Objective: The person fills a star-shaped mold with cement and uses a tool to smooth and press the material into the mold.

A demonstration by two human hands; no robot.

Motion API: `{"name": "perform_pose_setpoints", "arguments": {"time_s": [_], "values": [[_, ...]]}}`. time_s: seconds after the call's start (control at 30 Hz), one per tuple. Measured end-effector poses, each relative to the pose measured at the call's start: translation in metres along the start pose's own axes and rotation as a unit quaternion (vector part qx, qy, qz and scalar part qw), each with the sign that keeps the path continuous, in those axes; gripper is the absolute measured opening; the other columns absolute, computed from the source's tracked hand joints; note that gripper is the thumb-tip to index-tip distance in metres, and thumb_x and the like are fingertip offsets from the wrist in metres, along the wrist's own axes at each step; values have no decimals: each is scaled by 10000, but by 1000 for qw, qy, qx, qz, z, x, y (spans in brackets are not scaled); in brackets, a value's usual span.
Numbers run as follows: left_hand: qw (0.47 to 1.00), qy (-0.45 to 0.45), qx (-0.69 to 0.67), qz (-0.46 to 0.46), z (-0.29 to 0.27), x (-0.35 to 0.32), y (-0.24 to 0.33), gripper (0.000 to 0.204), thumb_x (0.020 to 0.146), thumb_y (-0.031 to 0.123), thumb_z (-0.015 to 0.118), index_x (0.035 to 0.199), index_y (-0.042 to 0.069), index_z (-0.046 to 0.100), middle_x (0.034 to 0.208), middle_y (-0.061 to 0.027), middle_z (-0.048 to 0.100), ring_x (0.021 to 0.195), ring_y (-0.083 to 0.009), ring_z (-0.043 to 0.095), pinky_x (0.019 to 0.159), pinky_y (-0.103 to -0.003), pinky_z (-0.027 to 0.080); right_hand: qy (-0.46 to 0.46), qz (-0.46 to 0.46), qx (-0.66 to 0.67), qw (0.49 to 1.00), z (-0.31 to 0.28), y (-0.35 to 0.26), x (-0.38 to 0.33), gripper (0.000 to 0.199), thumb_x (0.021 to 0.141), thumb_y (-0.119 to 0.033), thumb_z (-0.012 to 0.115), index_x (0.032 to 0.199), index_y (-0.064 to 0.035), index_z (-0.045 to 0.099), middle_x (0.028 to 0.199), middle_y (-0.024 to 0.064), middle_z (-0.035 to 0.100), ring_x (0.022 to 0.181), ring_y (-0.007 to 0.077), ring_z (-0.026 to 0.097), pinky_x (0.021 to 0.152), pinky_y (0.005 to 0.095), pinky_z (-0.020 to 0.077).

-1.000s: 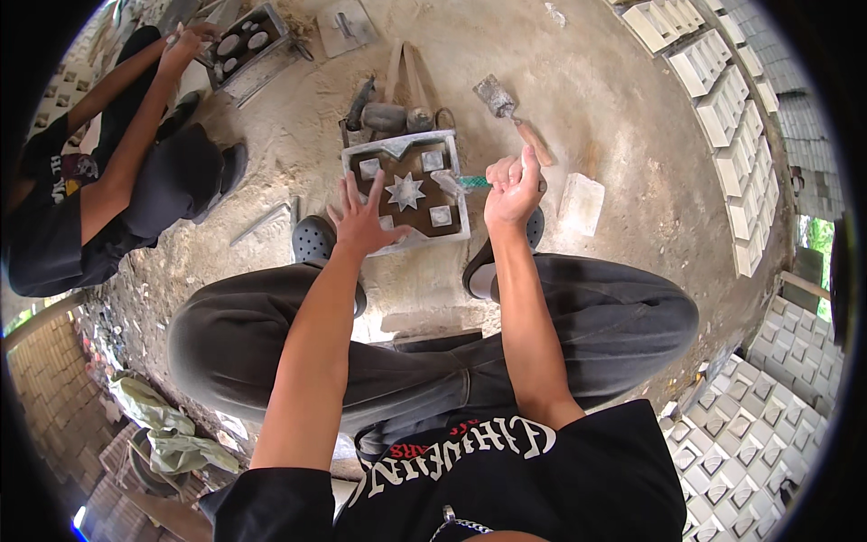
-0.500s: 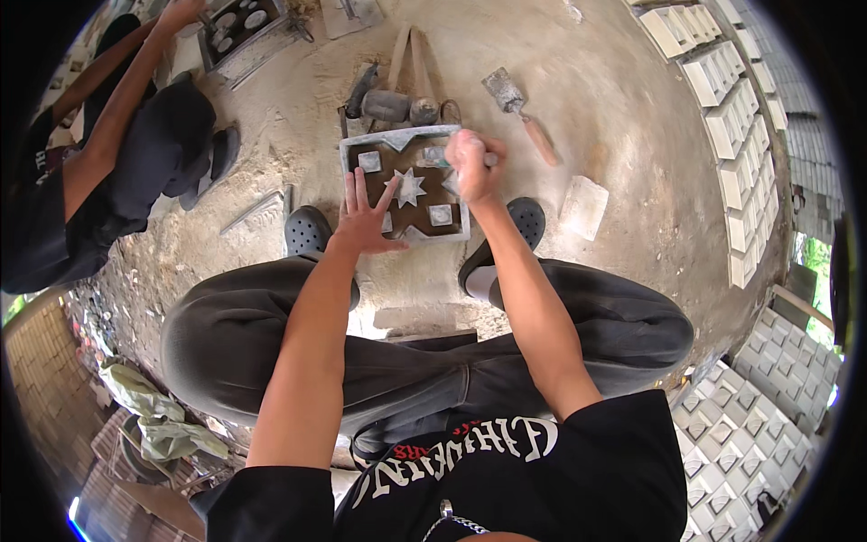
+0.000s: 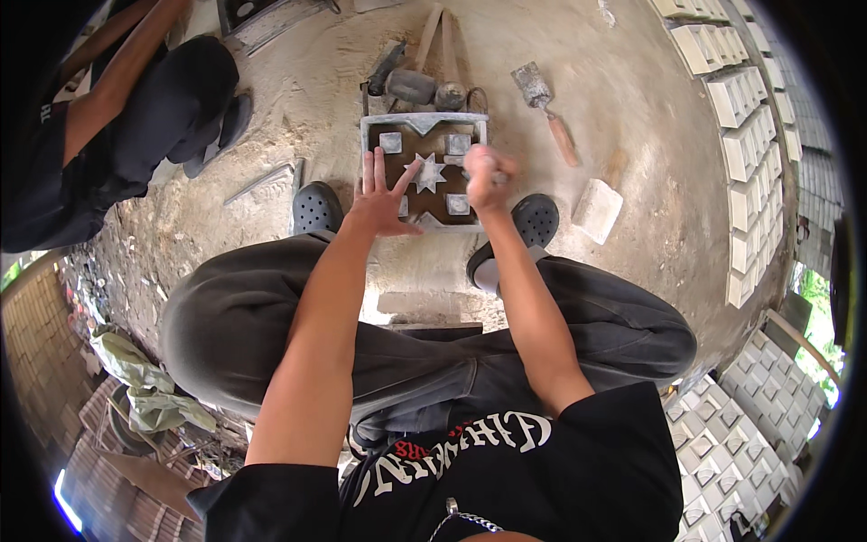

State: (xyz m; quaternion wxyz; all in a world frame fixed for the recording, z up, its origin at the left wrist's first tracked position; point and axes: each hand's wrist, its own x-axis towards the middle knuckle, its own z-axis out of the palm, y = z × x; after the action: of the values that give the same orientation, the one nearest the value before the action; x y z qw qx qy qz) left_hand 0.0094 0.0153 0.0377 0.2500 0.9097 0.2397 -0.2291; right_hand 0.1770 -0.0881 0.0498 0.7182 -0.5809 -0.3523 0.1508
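Between my feet lies a square grey mould [image 3: 424,118] with a brown inside. An eight-pointed star block [image 3: 432,172] stands at its centre, with small square blocks [image 3: 458,204] towards the corners. My left hand [image 3: 377,203] lies spread over the mould's left side, fingers stretched out and partly covering a lower-left block. Over the right rim, my right hand [image 3: 489,177] is closed in a fist around something whose kind is hidden and blurred. Part of the right rim is hidden under that fist.
Beyond the mould lie two mallets [image 3: 413,88] and a dark tool [image 3: 386,68]. A trowel [image 3: 547,110] and a pale slab [image 3: 597,210] are to the right. A co-worker [image 3: 172,117] squats at left. Pale cast blocks [image 3: 736,99] line the right side.
My right hand stays closed at the mould's right side and has shifted slightly down along it. My left hand stays spread in place. The whole view has shifted a little.
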Motion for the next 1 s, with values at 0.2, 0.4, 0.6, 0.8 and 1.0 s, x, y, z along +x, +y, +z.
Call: {"name": "perform_pose_setpoints", "arguments": {"time_s": [0.2,0.4,0.6,0.8,1.0], "values": [[1000,3,2,-10,1,-3,-2,1237,527,644,774,1462,415,-3,1489,-290,-150,1388,-457,-109,1046,-597,238,59,155,50,985,21,-41,35,357,884,-161,452,553,-58,369,514,-48,361,488,51,331,447,274,243],[999,34,-4,-1,7,0,-5,1239,517,638,781,1462,413,12,1493,-283,-149,1391,-447,-112,1035,-592,266,11,125,-40,991,15,2,12,346,877,-162,472,573,-11,411,508,-16,386,478,76,365,444,283,271],[1000,-5,0,-4,-3,-2,3,1242,514,639,782,1460,417,7,1490,-280,-166,1390,-441,-127,1041,-602,251,40,85,-66,993,15,9,9,375,890,-181,481,561,-9,424,489,-24,397,473,62,361,449,274,276],[1000,-25,9,-8,-2,-3,-2,1260,527,664,761,1458,410,-49,1467,-307,-203,1369,-479,-151,1047,-614,215,67,62,-53,994,16,-9,21,354,892,-166,463,567,-30,439,533,-18,455,510,87,420,464,294,307],[1000,7,-5,-4,2,-4,-6,1261,532,651,766,1455,416,-60,1468,-303,-205,1369,-476,-159,1045,-617,215,14,84,-125,989,29,-10,28,309,874,-155,473,619,19,447,504,64,419,476,112,417,464,339,318]]}}
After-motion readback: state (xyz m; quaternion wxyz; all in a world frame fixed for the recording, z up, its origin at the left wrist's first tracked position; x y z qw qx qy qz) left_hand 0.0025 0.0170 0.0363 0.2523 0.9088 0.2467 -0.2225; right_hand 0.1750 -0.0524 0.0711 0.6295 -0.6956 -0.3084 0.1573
